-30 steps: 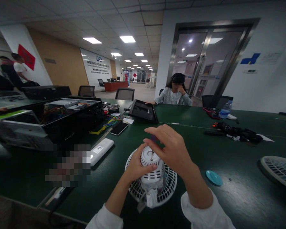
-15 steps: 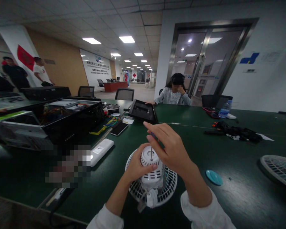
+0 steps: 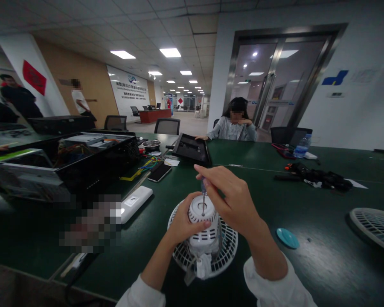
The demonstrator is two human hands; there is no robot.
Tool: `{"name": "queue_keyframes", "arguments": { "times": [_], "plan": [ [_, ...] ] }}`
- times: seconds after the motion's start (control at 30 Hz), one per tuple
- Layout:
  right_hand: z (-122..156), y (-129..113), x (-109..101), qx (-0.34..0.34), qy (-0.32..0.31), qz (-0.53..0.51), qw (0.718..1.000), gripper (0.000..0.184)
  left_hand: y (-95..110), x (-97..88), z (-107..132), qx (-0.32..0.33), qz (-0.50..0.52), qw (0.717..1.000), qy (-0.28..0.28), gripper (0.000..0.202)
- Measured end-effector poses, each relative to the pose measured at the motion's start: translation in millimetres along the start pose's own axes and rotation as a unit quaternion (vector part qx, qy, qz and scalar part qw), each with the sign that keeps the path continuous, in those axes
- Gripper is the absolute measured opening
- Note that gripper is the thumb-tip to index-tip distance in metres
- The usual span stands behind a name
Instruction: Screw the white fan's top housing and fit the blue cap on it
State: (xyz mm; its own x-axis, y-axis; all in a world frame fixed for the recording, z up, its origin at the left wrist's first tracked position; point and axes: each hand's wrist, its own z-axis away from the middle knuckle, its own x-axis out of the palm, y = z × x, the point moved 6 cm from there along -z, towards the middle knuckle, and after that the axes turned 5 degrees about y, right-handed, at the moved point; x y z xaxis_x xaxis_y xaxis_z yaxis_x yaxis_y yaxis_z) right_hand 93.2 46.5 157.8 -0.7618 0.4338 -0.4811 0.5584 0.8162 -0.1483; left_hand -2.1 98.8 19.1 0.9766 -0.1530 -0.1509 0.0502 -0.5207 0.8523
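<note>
**Small screwdriver [image 3: 204,187] stood upright on a white cylindrical plastic motor housing [image 3: 204,236]**

The motor housing is seen at the near edge of a dark green table [image 3: 323,268], directly in front of the person. It is stood on end at the middle of a round white plastic fan grille [image 3: 228,249], which is laid flat on the table. A white stub of plastic is seen at the housing's near, lower end.

The left hand [image 3: 181,225] is wrapped around the left side of the housing, with the thumb pressed across its slotted wall just below the top rim. The right hand [image 3: 235,200] is held above and to the right, its fingers pinched shut around the screwdriver's bluish handle. The thin metal shaft is pointed straight down, and its tip is set on the flat top face of the housing. The two hands are kept close together, both at the housing.

A small round teal plastic disc [image 3: 287,238] is laid on the table to the right, well apart from the grille. A second white slatted fan grille [image 3: 374,228] is cut off by the right edge. To the left, a flat white rectangular device [image 3: 136,202] is laid near an open black metal computer case [image 3: 92,164], and a black smartphone [image 3: 160,172] is placed just beyond it. On the far side of the table a person in a light grey top [image 3: 234,128] is seated, with one hand laid beside a black rectangular tray-like panel [image 3: 192,149]. A heap of black cables and tools [image 3: 318,178] and a clear plastic water bottle [image 3: 302,147] are found farther to the right.
</note>
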Motion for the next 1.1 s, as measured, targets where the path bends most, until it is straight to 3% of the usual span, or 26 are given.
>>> {"name": "queue_keyframes", "arguments": {
  "times": [0.1, 0.2, 0.33, 0.53, 0.7, 0.87, 0.97, 1.1],
  "plan": [
    [-0.1, 0.8, -1.8, 0.001, 0.01, 0.028, 1.0, 0.019, -0.9, 0.0, 0.2, -0.002, -0.003, 1.0, 0.0, 0.063],
    [0.2, 3.2, -0.3, 0.016, -0.001, 0.049, 0.999, 0.022, -0.4, 0.5, 0.1, 0.0, -0.003, 1.0, 0.0, 0.061],
    [0.3, 0.5, 0.3, -0.003, -0.011, 0.004, 1.0, 0.027, -0.9, 0.3, -0.3, -0.003, -0.004, 1.0, 0.005, 0.062],
    [0.4, -0.9, -0.5, -0.018, 0.02, 0.048, 0.998, 0.015, -1.2, 0.8, 0.3, 0.003, -0.002, 1.0, -0.002, 0.063],
    [1.6, 0.5, -1.3, 0.009, -0.004, 0.057, 0.998, 0.025, -0.5, 0.8, 0.2, 0.003, 0.009, 1.0, -0.004, 0.062],
    [1.7, 0.0, -7.4, 0.017, -0.021, -0.009, 1.0, 0.031, -1.6, -0.4, -0.3, 0.007, 0.001, 1.0, 0.003, 0.062],
    [1.0, 0.2, -7.9, 0.005, -0.006, -0.012, 1.0, 0.024, -3.0, 0.2, 0.1, 0.001, 0.005, 1.0, -0.001, 0.062],
    [0.1, 1.2, -6.7, -0.011, 0.034, 0.063, 0.997, 0.016, -0.9, 1.0, 0.0, -0.001, 0.019, 1.0, -0.007, 0.06]
  ]
}}
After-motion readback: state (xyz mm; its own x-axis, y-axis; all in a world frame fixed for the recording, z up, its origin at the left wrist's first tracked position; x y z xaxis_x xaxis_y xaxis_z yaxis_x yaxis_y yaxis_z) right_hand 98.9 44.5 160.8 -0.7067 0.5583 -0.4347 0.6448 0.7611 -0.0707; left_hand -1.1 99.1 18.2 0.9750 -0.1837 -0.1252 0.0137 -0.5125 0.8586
